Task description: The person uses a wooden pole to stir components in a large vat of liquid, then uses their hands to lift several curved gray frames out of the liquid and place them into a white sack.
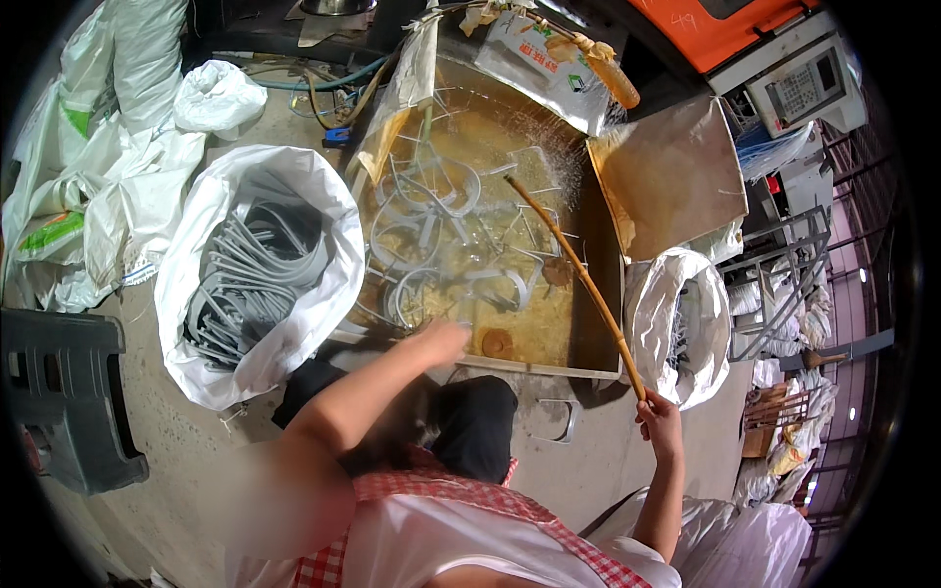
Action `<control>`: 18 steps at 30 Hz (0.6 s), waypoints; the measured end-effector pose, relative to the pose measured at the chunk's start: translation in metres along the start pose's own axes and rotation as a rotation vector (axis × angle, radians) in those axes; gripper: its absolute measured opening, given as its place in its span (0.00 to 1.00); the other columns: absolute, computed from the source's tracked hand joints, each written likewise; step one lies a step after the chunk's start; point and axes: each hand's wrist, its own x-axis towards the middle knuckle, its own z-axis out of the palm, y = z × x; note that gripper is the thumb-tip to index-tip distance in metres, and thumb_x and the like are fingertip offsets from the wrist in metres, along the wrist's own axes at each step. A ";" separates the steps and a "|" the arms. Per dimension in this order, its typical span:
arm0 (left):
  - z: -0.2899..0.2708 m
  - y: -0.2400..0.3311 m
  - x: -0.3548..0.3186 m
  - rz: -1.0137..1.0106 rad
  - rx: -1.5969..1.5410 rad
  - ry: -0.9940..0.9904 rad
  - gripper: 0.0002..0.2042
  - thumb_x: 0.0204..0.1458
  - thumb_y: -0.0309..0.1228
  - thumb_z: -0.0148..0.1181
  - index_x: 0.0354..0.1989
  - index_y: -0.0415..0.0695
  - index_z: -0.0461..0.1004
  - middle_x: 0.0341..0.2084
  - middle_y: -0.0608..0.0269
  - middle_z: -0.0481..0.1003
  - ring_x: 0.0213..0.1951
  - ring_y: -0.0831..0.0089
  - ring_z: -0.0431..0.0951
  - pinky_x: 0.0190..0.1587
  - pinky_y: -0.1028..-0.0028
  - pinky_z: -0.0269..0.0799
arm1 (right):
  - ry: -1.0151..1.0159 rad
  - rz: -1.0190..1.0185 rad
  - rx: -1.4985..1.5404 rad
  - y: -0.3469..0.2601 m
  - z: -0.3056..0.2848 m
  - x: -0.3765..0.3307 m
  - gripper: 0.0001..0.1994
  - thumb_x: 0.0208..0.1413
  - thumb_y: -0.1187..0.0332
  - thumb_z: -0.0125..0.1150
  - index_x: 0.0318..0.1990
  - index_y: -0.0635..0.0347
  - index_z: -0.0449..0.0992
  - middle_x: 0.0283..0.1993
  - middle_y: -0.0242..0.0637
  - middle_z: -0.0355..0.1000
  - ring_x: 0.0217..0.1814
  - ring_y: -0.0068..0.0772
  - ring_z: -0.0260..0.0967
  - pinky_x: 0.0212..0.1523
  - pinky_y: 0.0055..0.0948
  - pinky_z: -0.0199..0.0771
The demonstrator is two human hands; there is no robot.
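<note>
A long wooden stick (578, 269) is gripped at its lower end by my right hand (662, 423), its fingers closed round it. The stick slants up and left over a large tub (537, 370) of yellowish water. Grey curved strips (469, 188) lie tangled in the water, mostly toward the left side. At the tub's front edge is my left hand (443, 343), smeared by motion. Its fingers are too blurred to show whether it holds anything. A white sack (338, 211) full of bent grey strips (265, 260) stands left of the tub.
A second white sack (642, 294) stands right of the tub, beside a stained upright panel (676, 176). A dark plastic stool (74, 402) is at far left, white bags (157, 176) behind it. One grey piece (557, 421) lies on the floor. Orange machinery (691, 29) rises behind.
</note>
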 end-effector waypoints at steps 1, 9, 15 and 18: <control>-0.001 0.003 -0.001 0.003 -0.011 0.013 0.18 0.43 0.35 0.58 0.43 0.43 0.70 0.32 0.49 0.74 0.36 0.53 0.74 0.40 0.59 0.69 | 0.034 -0.019 -0.151 -0.003 0.002 0.006 0.17 0.53 0.70 0.53 0.51 0.64 0.68 0.19 0.28 0.63 0.11 0.15 0.54 0.11 0.17 0.53; 0.002 0.003 0.010 0.035 0.002 0.005 0.20 0.43 0.34 0.56 0.46 0.43 0.68 0.32 0.48 0.74 0.37 0.52 0.74 0.40 0.59 0.69 | -0.013 -0.208 0.143 0.021 0.078 0.118 0.17 0.52 0.71 0.54 0.51 0.62 0.68 0.20 0.27 0.64 0.15 0.15 0.57 0.13 0.18 0.54; 0.009 0.008 0.015 0.041 0.057 -0.050 0.16 0.43 0.34 0.56 0.41 0.43 0.70 0.32 0.49 0.74 0.38 0.53 0.74 0.40 0.58 0.69 | 0.108 -0.224 -0.057 0.032 0.088 0.141 0.20 0.53 0.71 0.54 0.54 0.61 0.65 0.22 0.27 0.65 0.18 0.14 0.58 0.15 0.16 0.55; 0.011 0.001 0.012 0.053 0.018 -0.002 0.14 0.43 0.33 0.56 0.38 0.43 0.71 0.32 0.50 0.74 0.38 0.52 0.74 0.40 0.58 0.69 | 0.132 -0.175 0.000 0.025 0.067 0.092 0.17 0.52 0.69 0.56 0.50 0.61 0.69 0.22 0.29 0.67 0.17 0.15 0.60 0.15 0.17 0.58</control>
